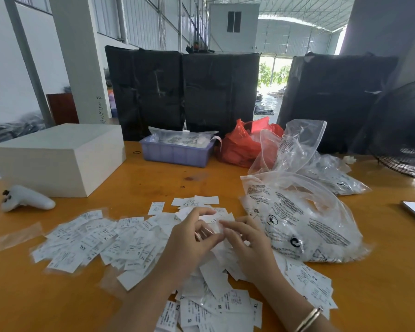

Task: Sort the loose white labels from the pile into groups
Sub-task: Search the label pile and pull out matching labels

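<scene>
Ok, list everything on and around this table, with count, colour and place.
loose labels: many, white, spread over the near table
table: one, orange wood
printed bags: two or more, clear, right of the labels
red bag: one, far centre
bin: one, lilac, far centre, holds packets
box: one, white, far left
controller: one, white, left edge
fan: one, black, far right
wrapped bales: three, black, behind the table
hands: left hand and right hand, holding labels between them at the pile
bangle: one, gold, right wrist

Head view, looking down, close.
</scene>
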`<state>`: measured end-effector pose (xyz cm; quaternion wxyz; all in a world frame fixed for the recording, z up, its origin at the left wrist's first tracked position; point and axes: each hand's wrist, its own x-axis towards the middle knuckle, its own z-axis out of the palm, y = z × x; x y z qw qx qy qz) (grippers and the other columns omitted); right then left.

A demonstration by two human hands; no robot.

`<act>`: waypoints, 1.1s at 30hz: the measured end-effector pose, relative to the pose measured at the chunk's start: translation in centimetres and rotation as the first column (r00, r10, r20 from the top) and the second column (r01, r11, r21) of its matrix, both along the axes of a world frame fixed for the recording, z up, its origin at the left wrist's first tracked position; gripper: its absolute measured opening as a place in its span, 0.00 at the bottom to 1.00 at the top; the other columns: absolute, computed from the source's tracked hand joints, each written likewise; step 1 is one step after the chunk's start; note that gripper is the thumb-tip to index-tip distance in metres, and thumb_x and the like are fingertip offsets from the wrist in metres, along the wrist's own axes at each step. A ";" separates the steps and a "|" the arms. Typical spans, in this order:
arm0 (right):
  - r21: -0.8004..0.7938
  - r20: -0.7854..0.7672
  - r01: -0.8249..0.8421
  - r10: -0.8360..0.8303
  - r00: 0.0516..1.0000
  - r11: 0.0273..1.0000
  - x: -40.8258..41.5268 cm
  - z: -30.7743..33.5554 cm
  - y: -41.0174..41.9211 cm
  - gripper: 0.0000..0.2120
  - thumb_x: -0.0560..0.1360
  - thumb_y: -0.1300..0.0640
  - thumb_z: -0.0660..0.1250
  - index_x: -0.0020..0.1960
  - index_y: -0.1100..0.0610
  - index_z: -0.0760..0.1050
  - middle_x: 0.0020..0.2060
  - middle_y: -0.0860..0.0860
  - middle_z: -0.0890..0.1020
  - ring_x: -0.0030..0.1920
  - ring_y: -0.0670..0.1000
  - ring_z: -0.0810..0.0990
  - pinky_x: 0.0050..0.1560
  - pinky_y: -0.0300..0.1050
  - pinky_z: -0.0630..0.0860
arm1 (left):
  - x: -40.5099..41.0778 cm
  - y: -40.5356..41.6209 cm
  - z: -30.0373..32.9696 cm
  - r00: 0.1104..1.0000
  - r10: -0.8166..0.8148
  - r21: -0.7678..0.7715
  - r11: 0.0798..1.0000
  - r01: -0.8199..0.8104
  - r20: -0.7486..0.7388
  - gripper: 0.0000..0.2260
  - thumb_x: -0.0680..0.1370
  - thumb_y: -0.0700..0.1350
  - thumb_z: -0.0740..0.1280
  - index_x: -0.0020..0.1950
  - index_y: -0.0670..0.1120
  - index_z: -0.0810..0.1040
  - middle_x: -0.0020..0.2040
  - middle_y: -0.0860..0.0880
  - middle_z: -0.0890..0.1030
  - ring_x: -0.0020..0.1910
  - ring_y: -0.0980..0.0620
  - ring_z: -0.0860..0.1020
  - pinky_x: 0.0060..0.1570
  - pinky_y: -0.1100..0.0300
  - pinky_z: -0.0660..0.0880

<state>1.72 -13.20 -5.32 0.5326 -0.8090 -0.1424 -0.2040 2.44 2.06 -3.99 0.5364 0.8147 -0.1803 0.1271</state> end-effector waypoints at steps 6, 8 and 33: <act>0.068 0.006 0.011 -0.011 1.000 0.998 -0.1 0.4 -0.2 0.11 0.73 0.61 0.69 0.40 0.44 0.79 0.39 0.45 0.76 0.38 0.40 0.74 0.39 0.29 0.69 | 0.2 -0.2 0.3 0.991 0.039 -0.148 0.987 -0.058 -0.124 0.15 0.71 0.49 0.74 0.53 0.59 0.72 0.32 0.55 0.80 0.31 0.62 0.76 0.33 0.73 0.71; 0.141 -0.004 0.025 -0.025 1.000 0.990 -0.1 0.5 -0.3 0.09 0.73 0.61 0.69 0.40 0.47 0.80 0.39 0.46 0.78 0.39 0.40 0.75 0.40 0.28 0.70 | 0.2 0.0 0.4 0.975 -0.029 -0.220 0.975 -0.020 -0.219 0.14 0.70 0.50 0.73 0.53 0.57 0.74 0.34 0.53 0.81 0.33 0.61 0.78 0.33 0.73 0.71; 0.553 -0.117 0.016 0.058 0.991 0.833 0.3 0.4 -0.8 0.15 0.72 0.70 0.67 0.35 0.52 0.83 0.47 0.45 0.80 0.51 0.48 0.80 0.46 0.39 0.77 | 0.6 0.1 0.3 0.986 0.007 -0.191 0.981 -0.039 -0.165 0.05 0.72 0.43 0.73 0.38 0.52 0.81 0.34 0.55 0.83 0.37 0.58 0.81 0.38 0.72 0.75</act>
